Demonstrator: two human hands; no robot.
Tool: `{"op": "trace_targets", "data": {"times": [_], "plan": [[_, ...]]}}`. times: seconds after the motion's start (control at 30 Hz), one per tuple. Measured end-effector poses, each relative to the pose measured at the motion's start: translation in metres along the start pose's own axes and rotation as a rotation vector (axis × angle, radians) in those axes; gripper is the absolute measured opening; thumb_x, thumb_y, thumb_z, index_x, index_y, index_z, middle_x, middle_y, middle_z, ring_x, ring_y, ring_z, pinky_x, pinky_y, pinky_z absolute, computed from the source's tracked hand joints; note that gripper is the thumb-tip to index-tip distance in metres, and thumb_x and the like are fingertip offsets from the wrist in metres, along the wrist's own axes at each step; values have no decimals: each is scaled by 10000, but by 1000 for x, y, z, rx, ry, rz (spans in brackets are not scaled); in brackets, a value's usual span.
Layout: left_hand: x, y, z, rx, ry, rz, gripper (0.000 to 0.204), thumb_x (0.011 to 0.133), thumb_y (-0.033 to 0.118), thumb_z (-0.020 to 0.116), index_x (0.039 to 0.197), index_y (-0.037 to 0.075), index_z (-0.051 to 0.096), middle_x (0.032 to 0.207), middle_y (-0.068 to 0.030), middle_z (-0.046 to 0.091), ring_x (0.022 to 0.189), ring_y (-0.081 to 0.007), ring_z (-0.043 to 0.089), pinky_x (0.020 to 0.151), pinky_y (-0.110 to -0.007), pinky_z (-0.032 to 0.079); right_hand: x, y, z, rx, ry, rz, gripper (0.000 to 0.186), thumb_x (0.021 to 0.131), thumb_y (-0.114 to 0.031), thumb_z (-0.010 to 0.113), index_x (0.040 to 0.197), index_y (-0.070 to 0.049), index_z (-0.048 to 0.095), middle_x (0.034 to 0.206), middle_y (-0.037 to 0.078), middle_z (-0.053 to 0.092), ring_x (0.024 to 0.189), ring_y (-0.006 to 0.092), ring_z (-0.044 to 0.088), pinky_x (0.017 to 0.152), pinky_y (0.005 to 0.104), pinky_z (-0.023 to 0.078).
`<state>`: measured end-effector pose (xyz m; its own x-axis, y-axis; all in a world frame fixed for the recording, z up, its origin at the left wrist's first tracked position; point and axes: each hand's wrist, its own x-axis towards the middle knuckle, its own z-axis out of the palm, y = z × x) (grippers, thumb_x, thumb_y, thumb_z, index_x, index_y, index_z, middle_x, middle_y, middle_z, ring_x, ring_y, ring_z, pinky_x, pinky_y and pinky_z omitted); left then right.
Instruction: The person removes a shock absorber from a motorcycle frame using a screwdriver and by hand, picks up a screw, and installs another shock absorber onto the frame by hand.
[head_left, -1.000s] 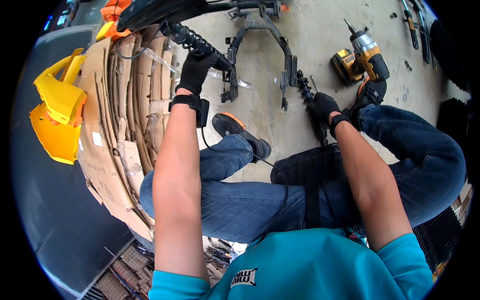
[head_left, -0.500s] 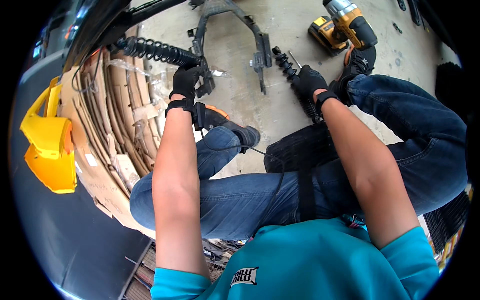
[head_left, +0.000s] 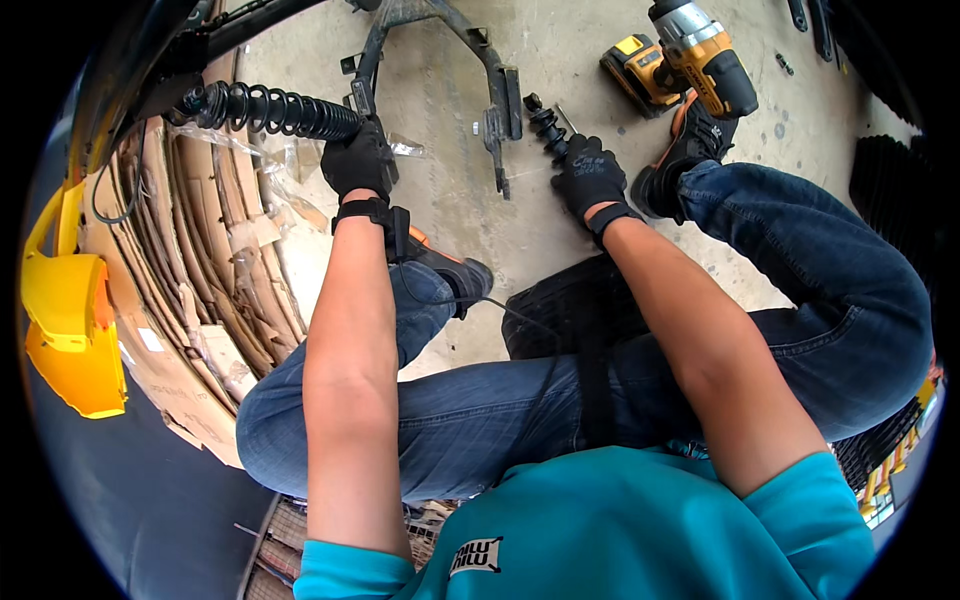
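Observation:
A black coil-spring shock absorber (head_left: 275, 110) reaches from the dark vehicle part at upper left to a black metal frame (head_left: 496, 90). My gloved left hand (head_left: 357, 160) is closed round its right end, where it meets the frame; the fingertips are partly hidden. On the right, a second, smaller shock absorber (head_left: 547, 128) slants over the floor, its top end showing. My gloved right hand (head_left: 590, 178) is closed over its middle and hides the lower part. A thin metal rod (head_left: 567, 119) sticks up beside the fingers; whether they also grip it is unclear.
A yellow cordless drill (head_left: 705, 60) stands by my right shoe (head_left: 700, 140). Flattened cardboard (head_left: 190, 260) is stacked on the left with clear plastic film, next to a yellow plastic panel (head_left: 68, 310). A thin cable (head_left: 530, 320) hangs from my left wrist across my legs.
The whole view has shifted, so most things sit further left. My right hand has drawn slightly back toward me over the smaller shock absorber. My left hand keeps its place at the large one's end.

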<state>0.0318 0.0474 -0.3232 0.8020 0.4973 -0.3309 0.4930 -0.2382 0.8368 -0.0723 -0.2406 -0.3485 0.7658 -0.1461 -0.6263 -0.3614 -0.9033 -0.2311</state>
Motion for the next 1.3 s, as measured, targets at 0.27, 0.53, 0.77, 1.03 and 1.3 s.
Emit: {"op": "trace_targets", "data": {"times": [0.27,0.53,0.77,1.03,1.3], "plan": [[-3,0,-4,-161,-20,-79,182,778,66,764,933,5,693,763,-61,678,571,-150,614,498,-300,481,12,-2,-8,54,-87,55,479,796,-209,695,1232,-79,544,1200,197,560,1085,403,613,874,482,527],[13,-15,-33,-155,-317,-117,270,825,37,680,1090,9,634,884,-80,668,707,-183,660,585,-308,548,2,0,6,-36,30,-4,485,767,-243,750,1172,-69,549,1148,167,561,1029,371,625,839,485,524],[32,-37,-45,-132,-392,-106,399,782,-70,502,1159,18,600,933,-104,663,758,-211,664,628,-325,552,-7,1,21,-116,188,-111,474,815,-187,660,1250,-80,507,1110,157,566,981,349,623,781,464,522],[23,-24,-39,-117,-308,-129,422,770,-54,505,1175,25,596,937,-103,660,733,-210,658,583,-330,545,2,0,10,23,90,-61,456,790,-131,648,1213,-61,494,1143,209,540,995,419,606,818,511,515],[27,-31,-40,-154,-367,-103,418,754,18,585,1170,70,586,961,-71,650,789,-192,643,598,-353,544,27,27,17,208,48,-94,515,669,-233,763,1077,-10,541,1122,275,552,990,450,595,845,498,512]]}}
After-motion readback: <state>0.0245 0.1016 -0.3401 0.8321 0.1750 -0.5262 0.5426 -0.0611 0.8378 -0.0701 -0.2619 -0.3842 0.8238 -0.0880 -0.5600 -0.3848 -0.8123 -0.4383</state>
